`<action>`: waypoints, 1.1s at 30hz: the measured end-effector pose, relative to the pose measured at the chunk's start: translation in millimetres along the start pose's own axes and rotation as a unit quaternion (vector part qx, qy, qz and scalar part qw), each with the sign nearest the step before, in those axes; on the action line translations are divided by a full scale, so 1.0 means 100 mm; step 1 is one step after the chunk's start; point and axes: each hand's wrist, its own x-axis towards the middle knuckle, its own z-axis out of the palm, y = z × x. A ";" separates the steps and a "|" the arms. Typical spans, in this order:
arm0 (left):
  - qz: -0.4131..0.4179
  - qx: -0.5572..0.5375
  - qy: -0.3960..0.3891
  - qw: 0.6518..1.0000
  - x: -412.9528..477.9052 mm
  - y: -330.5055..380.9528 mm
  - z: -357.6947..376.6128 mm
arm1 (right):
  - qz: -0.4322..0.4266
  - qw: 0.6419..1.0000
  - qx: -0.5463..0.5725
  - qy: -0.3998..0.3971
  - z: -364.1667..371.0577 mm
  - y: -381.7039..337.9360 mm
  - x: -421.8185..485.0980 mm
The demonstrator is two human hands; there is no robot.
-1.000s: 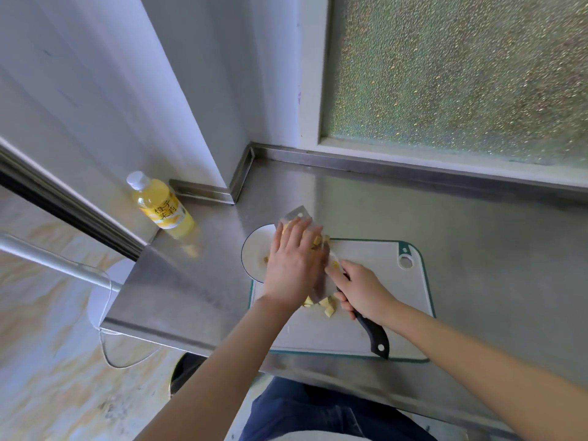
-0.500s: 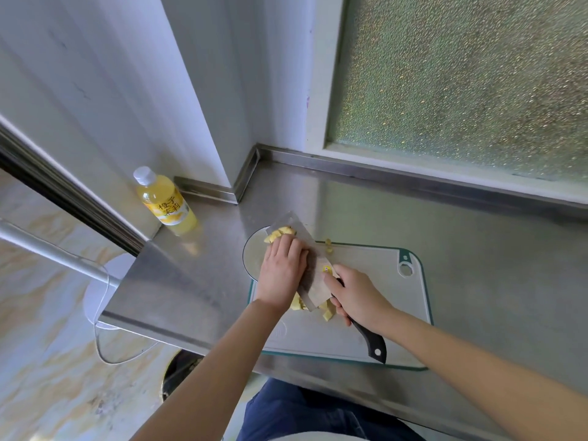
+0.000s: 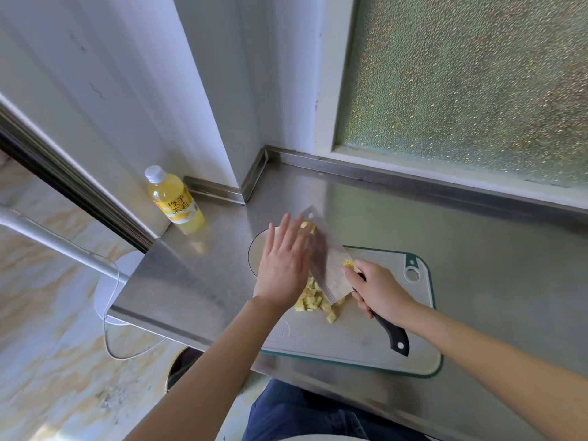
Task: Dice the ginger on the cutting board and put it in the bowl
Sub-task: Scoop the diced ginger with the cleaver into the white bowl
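Note:
Yellow diced ginger [image 3: 313, 300] lies in a small heap on the white, green-rimmed cutting board [image 3: 366, 342]. My right hand [image 3: 380, 289] grips the black handle of a cleaver [image 3: 331, 265], whose blade is tilted up with a few ginger pieces [image 3: 308, 226] resting near its far tip over the white bowl [image 3: 256, 256]. My left hand [image 3: 283, 261] is flat and open, fingers spread, pressed against the left side of the blade above the bowl. The bowl sits at the board's far left corner, mostly hidden by my hand.
A bottle of yellow drink [image 3: 173, 200] stands at the back left of the steel counter [image 3: 477, 249]. The counter's left edge drops off near the bowl. A frosted window and white wall close the back. A metal pole and cable run at left.
The cleaver blade has tilted up further, carrying ginger toward the bowl. My left hand opened flat and slid up along the blade. More diced ginger is uncovered on the board.

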 end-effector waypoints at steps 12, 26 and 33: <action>-0.119 0.072 -0.168 0.976 -0.25 -0.14 0.06 | -0.018 0.999 -0.029 0.000 -0.04 0.01 0.01; -0.056 0.028 -0.126 0.990 -0.22 -0.11 0.10 | -0.023 0.999 -0.043 0.007 -0.08 0.09 0.01; -0.051 -0.002 -0.089 0.995 -0.28 -0.27 0.09 | -0.029 0.996 -0.026 0.084 -0.15 0.23 0.14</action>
